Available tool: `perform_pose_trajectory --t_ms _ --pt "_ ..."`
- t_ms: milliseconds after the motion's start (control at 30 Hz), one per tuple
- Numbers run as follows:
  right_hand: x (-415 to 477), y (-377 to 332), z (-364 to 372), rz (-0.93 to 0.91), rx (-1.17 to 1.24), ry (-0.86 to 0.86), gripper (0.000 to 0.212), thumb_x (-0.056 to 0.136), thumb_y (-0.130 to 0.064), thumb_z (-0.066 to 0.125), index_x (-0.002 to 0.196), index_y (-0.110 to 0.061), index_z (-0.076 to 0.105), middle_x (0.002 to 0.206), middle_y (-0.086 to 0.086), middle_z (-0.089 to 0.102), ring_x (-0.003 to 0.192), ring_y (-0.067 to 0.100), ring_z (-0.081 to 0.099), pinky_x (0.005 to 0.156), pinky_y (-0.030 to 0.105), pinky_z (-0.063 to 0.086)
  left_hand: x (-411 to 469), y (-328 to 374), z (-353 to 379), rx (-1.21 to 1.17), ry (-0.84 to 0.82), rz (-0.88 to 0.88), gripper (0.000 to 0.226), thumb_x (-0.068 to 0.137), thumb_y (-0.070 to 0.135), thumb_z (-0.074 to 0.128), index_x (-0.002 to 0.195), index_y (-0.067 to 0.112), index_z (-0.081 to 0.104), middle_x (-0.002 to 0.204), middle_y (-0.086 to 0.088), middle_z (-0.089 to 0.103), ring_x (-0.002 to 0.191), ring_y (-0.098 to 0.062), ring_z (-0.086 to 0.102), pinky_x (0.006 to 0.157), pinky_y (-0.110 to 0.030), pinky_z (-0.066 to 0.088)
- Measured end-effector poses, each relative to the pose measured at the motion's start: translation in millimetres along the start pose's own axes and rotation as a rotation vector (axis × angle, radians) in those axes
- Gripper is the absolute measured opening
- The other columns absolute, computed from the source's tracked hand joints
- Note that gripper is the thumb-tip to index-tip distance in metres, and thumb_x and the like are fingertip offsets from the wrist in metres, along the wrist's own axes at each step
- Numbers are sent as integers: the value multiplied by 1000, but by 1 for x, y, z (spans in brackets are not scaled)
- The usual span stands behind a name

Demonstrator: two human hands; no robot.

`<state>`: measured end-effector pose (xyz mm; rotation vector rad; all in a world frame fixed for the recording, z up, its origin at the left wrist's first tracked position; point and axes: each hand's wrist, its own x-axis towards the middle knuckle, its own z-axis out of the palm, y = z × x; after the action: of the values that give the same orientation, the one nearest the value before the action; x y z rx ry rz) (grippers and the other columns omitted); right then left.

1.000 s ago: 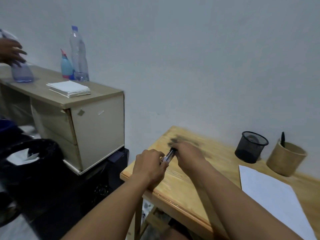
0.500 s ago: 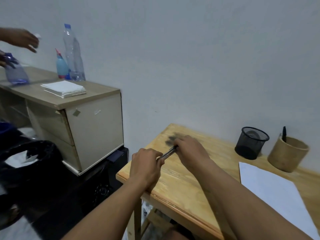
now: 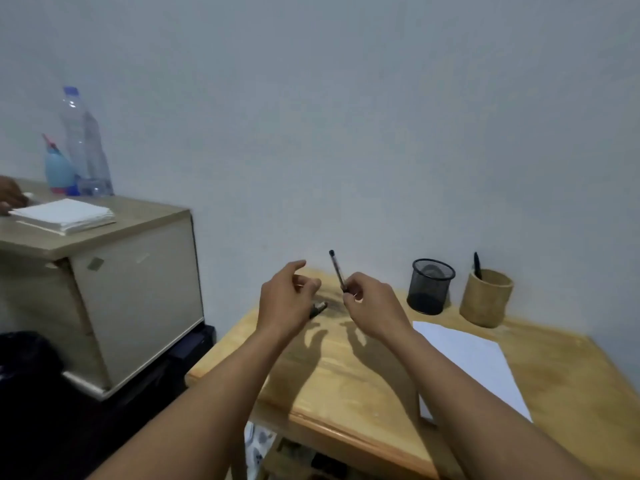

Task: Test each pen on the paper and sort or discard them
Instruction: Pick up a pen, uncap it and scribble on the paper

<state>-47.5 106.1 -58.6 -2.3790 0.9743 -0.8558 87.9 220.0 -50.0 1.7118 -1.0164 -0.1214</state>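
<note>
My right hand (image 3: pixel 372 304) is shut on a slim dark pen (image 3: pixel 336 268), which points up and slightly left above the wooden table (image 3: pixel 349 382). My left hand (image 3: pixel 284 301) hovers just left of it with fingers apart and nothing visibly in them. Below its fingers a dark pen end (image 3: pixel 319 308) shows beside a blurred dark patch on the table; it looks to be lying there. A white sheet of paper (image 3: pixel 471 362) lies to the right. At the back stand a black mesh cup (image 3: pixel 431 289) and a wooden cup (image 3: pixel 486 299) holding a black pen (image 3: pixel 477 265).
A low cabinet (image 3: pixel 138 289) stands to the left, bearing a water bottle (image 3: pixel 85 143), a blue spray bottle (image 3: pixel 57 168) and a stack of white paper (image 3: pixel 64 216). Another person's hand (image 3: pixel 10 199) rests there. A black bin bag (image 3: pixel 24 358) sits at far left.
Both hands held one pen low over the table before. Now they are apart and raised; my right hand holds the pen upright and my left hand has let go.
</note>
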Motion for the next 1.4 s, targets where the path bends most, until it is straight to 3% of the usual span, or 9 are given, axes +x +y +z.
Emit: perform_pose_trajectory --t_ms 100,200,400,533,633,867,1100,1233,1400 --pt "-11 5 -27 203 338 80 7 88 -17 67 94 -17 67 87 -1 74 77 15 66 65 29 48 -3 11 28 39 -183 20 35 93 33 66 125 20 67 109 3 73 91 -7 66 81 -19 48" --pt "-24 16 -52 346 629 111 10 88 -11 70 97 -10 69 93 4 74 78 14 66 68 30 49 -9 22 56 -67 -353 -1 32 96 29 63 125 18 68 113 -5 73 98 -13 68 89 -27 51" --pt "-52 51 -85 477 896 133 6 92 -17 69 96 -14 72 88 0 76 87 15 68 70 32 54 -9 44 96 -173 -428 2 11 94 17 66 94 18 77 83 -5 73 77 -19 64 73 -32 49" --pt "-70 71 -102 482 1020 132 11 93 -16 70 100 -9 73 99 10 78 91 18 73 85 36 60 -12 60 115 -198 -505 33 14 94 15 65 84 23 72 77 -3 69 73 -18 61 70 -33 49" --pt "-78 80 -111 484 1045 180 11 92 -11 70 100 -5 73 96 12 79 95 22 75 91 39 59 -16 70 124 -278 -579 -5 7 94 15 66 91 16 72 85 -8 70 75 -17 62 67 -32 52" --pt "-77 89 -118 454 1106 248 12 90 -1 69 101 4 69 87 16 77 84 23 75 81 29 61 -16 75 136 -360 -584 -35 12 93 6 66 95 3 77 72 -7 67 65 -19 57 80 -40 57" --pt "-71 90 -109 486 1166 300 7 91 -2 68 97 2 70 87 18 77 79 22 76 78 29 60 -6 74 140 -227 -509 66 12 92 13 68 92 10 80 73 -9 70 64 -18 61 80 -41 59" --pt "-69 94 -106 510 1159 311 12 90 -2 69 100 4 70 87 19 77 79 23 76 74 28 60 -4 72 145 -255 -539 17 15 93 9 66 98 1 78 76 -10 70 64 -16 63 81 -38 62" --pt "-64 95 -102 574 1158 314 10 90 -2 68 98 4 70 83 17 77 76 24 77 76 30 61 -3 67 152 -208 -509 70 13 92 9 67 94 5 79 80 -14 74 66 -16 67 78 -34 62"
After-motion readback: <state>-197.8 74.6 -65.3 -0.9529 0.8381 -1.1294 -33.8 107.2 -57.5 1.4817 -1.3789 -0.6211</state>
